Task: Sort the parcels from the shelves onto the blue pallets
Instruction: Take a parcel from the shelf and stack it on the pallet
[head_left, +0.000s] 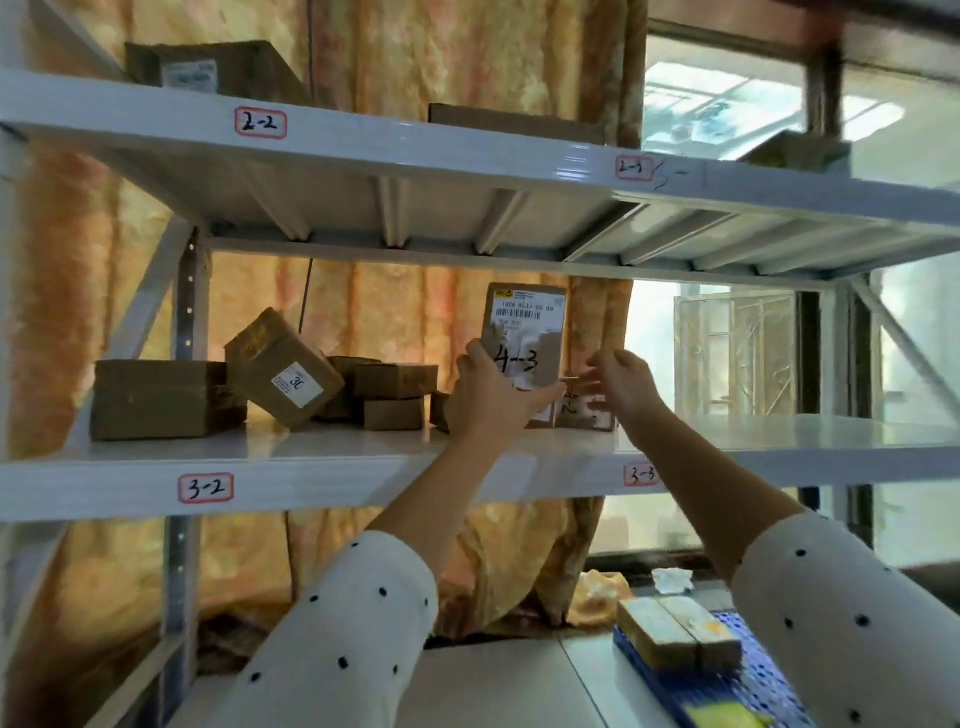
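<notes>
Two bare hands are raised to the white metal shelf (311, 457) that is labelled "3-2" and "3-3" on its front edge. A flat brown parcel (524, 332) is grasped by the left hand (491, 397): the thumb is laid on its left edge and the fingers are placed under its lower edge. This parcel is held upright, above the shelf surface, and "4--3" is written by hand on its front, below a white label with a barcode. The right hand (623, 384) is seen just beside the parcel, on its right; its fingers are blurred and spread loosely, and nothing is gripped by it. Whether the parcel is touched by these fingertips cannot be told.

Behind the hands, low boxes (584, 413) are partly seen on the shelf. More to the left, several brown parcels are lying on the same shelf: a large box (161, 397), a tilted box (283, 369) with a white sticker that is leaned against the others, and a small stack (392, 395) of flat cartons. On the upper shelf (415, 150), marked "2-2", two more cartons are placed.

Both forearms are covered by white sleeves (353, 639) with black dots. At the lower right, a blue pallet (758, 680) is visible, and two wrapped parcels (680, 636) are set on it side by side. An orange curtain (395, 312) is hung behind the shelves.
</notes>
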